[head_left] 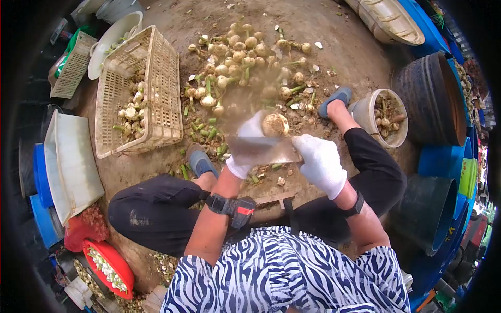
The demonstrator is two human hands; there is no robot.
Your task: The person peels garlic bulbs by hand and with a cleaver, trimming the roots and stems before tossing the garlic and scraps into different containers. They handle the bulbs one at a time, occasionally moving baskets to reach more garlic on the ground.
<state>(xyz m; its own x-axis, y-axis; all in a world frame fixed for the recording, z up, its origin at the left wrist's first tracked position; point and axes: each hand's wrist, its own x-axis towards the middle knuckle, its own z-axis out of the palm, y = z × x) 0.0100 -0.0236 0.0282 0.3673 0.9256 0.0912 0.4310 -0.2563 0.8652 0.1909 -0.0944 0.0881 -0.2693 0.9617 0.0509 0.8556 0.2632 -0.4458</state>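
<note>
My right hand [319, 160], in a white glove, is closed round the handle end of a wide-bladed cleaver [269, 149]. The blade stretches leftward across the front of my left hand [249, 130], also gloved in white and partly hidden by it. Against the left fingers sits a round, pale brown bulb [275, 125], just above the blade; the fingers' grip on it is partly covered. Beyond both hands, a heap of similar bulbs [237, 55], several with green stalks, lies on the ground. Cut green stalk pieces [207, 131] are scattered near my left foot.
A plastic crate [166, 91] with bulbs inside stands at the left. A white bucket [360, 110] holding bulbs stands by my right foot. Large dark tubs [425, 99] line the right side. A red basin [112, 253] with pale pieces is at the lower left.
</note>
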